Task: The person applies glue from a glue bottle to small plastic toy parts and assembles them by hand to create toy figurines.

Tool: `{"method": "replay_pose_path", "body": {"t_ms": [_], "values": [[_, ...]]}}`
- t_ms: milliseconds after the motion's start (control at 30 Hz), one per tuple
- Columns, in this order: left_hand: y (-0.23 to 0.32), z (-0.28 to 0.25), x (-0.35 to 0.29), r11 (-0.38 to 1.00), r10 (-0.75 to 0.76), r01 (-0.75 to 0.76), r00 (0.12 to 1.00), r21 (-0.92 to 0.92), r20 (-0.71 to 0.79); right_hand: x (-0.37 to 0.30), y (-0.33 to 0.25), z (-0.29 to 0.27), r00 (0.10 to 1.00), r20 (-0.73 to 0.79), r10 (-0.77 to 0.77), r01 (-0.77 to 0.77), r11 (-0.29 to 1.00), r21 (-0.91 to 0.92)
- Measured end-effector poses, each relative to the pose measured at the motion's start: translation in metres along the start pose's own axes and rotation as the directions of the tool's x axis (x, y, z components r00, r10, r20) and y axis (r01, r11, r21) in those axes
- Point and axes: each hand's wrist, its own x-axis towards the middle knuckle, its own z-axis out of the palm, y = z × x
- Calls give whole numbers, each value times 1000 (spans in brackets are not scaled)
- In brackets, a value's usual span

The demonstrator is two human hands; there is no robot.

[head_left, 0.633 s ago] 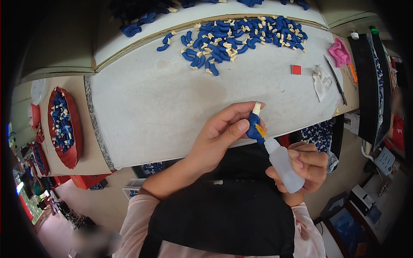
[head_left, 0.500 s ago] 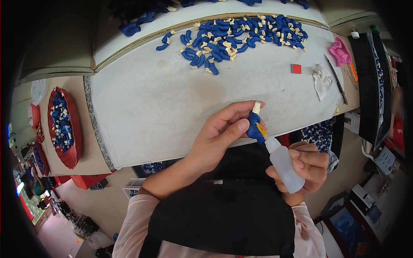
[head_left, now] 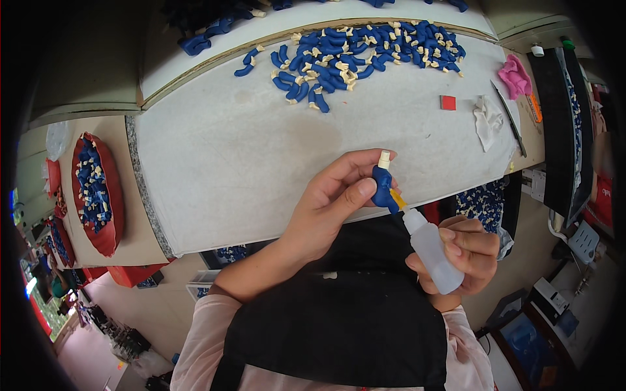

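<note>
In my left hand I pinch a small blue figurine part with a cream peg pointing up. Thumb and fingers close around its side, hiding some of it. A translucent white squeeze bottle is gripped by my right hand, tilted up to the left. Its yellow nozzle tip is at the lower right side of the blue part; whether it touches is too small to tell. Both hands are above the near edge of the pale worktable.
Many blue arm-like pieces with cream hands are heaped at the table's far side. A red square, crumpled white cloth, thin dark tool and pink cloth lie at right. A red sack of blue pieces stands left.
The blue figurine part has shifted slightly left in my left hand, its peg a little lower. The nozzle stays at its side; the bottle has barely moved.
</note>
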Motion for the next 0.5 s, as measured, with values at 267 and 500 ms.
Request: {"method": "replay_pose_path", "body": {"t_ms": [267, 500], "values": [[8, -3, 2, 993, 28, -35, 997, -110, -67, 13, 12, -13, 937, -278, 211, -190, 977, 101], [10, -15, -3, 985, 101, -112, 991, -132, -92, 63, 87, -8, 831, -75, 551, -511, 810, 289]]}}
